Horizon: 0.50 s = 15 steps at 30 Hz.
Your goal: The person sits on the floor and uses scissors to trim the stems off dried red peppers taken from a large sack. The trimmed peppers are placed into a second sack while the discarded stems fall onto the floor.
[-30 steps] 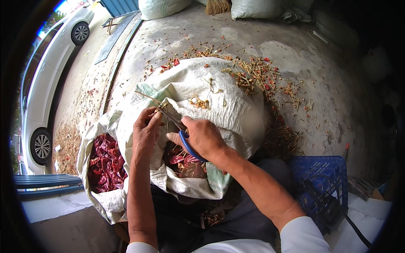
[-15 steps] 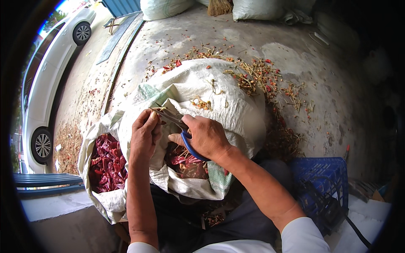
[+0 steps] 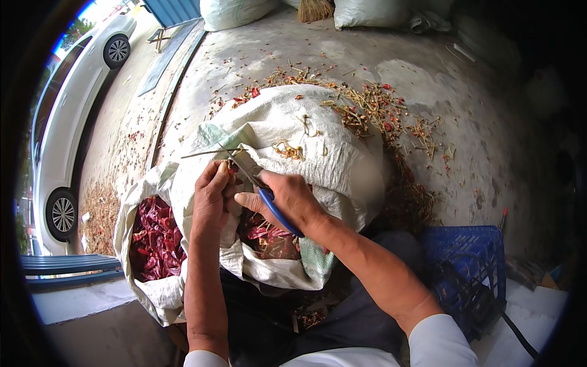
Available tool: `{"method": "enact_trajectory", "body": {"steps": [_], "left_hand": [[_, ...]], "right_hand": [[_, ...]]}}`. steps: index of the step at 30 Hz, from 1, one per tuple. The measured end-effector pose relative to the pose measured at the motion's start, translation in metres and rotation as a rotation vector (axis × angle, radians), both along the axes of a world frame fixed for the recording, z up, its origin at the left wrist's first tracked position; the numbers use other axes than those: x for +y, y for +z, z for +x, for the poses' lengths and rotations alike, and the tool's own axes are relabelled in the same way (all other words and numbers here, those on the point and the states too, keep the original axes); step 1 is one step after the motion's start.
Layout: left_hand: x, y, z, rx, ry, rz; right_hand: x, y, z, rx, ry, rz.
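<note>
My left hand (image 3: pixel 212 189) pinches a dried red chili (image 3: pixel 232 167) between thumb and fingers, mostly hidden by them. My right hand (image 3: pixel 292 199) grips blue-handled scissors (image 3: pixel 279 213), their blades pointing up and left beside the chili's end. A thin stem-like strip (image 3: pixel 205 153) lies across the view by the blade tips; I cannot tell whether it is loose. Below both hands, a white woven sack (image 3: pixel 263 272) gapes, with dried red chilies (image 3: pixel 269 235) and pale stems inside. Another open sack (image 3: pixel 125 244) at the left holds many dark red chilies (image 3: pixel 156 238).
Cut stems and chili bits (image 3: pixel 373 107) litter the concrete floor beyond the sack. A blue plastic crate (image 3: pixel 468 244) stands at my right. Full white sacks (image 3: pixel 238 13) and a straw broom (image 3: pixel 316 9) are at the far side. A white car (image 3: pixel 73 116) is parked at the left.
The scissors' blades have shifted slightly left and down, swinging steeper. A thin stem-like strip now shows by their tips. My left fingers have moved slightly right, and a dark red chili end shows in them.
</note>
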<state>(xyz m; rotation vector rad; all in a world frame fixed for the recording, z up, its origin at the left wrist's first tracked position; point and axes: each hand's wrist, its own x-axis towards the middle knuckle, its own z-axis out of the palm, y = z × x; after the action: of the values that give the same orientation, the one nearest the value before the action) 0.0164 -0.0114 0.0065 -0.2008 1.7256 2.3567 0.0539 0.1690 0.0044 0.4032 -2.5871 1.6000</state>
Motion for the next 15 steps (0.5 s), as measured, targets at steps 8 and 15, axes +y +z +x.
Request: {"method": "enact_trajectory", "body": {"steps": [8,15], "left_hand": [[-0.001,-0.007,0.000,0.049,-0.042,0.186],[0.000,-0.006,-0.003,0.014,-0.048,0.215]], "right_hand": [[0.033,0.002,-0.026,-0.157,-0.229,-0.438],[0.026,0.007,0.004,0.070,-0.160,0.181]]}}
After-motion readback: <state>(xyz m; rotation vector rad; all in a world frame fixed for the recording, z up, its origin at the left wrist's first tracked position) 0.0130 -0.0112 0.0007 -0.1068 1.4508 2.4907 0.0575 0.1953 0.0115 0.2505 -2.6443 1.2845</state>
